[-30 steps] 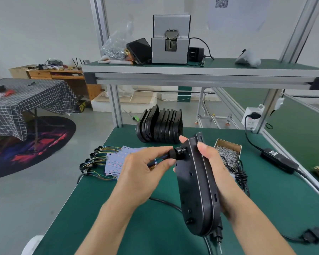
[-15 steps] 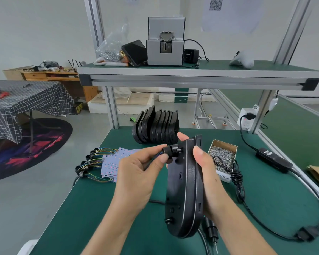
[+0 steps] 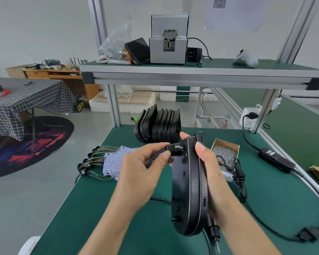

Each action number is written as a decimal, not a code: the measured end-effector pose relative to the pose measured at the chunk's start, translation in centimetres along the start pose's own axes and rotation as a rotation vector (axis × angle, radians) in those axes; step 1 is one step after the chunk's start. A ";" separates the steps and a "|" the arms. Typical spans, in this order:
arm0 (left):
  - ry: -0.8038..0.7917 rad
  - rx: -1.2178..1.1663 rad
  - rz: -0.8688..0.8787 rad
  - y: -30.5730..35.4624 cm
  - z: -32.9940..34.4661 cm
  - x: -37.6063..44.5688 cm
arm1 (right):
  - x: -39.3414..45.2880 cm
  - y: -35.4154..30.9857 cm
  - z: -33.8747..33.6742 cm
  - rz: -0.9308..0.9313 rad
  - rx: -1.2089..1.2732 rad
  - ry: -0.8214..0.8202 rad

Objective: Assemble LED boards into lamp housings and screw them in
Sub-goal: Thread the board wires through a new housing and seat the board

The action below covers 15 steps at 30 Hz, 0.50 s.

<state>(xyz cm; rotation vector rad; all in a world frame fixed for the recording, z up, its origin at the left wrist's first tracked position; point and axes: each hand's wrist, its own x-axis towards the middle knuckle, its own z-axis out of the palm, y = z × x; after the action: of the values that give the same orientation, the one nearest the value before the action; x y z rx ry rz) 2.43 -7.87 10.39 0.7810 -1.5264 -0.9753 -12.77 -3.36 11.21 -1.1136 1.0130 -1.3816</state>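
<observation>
One black oval lamp housing [image 3: 189, 183], edge-on, cable gland [image 3: 174, 149] protruding.

Two bare forearms and hands, nothing worn.

The left hand [image 3: 142, 173] and the right hand [image 3: 210, 173] show no gloves, rings, watch or wristband; both forearms are uncovered to the frame's lower edge, with no sleeve in view, and the fingernails [image 3: 199, 145] are short and unpainted.

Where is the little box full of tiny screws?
The small open cardboard box of silver screws sits on the green table, just right of the right hand, beside a knotted black cable.
</observation>
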 end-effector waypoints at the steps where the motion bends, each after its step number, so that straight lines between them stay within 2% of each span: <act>1: -0.007 0.010 0.003 0.1 0.0 0.1 | -0.1 -0.1 0.0 0.008 -0.003 0.006; 4: -0.012 0.014 0.002 0.3 0.1 0.1 | -0.1 -0.1 0.2 0.010 0.033 0.014; 10: -0.017 -0.016 -0.054 -0.2 0.0 0.1 | -0.5 -0.2 0.0 0.181 0.148 0.093; 15: -0.035 -0.007 -0.097 -0.8 -0.4 0.2 | -0.5 -0.8 0.0 0.215 0.204 0.086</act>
<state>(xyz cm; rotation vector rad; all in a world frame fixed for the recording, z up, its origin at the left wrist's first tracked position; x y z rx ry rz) 2.79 -8.48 9.75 0.8431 -1.5255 -1.0698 -12.89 -2.77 11.91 -0.7776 0.9975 -1.3341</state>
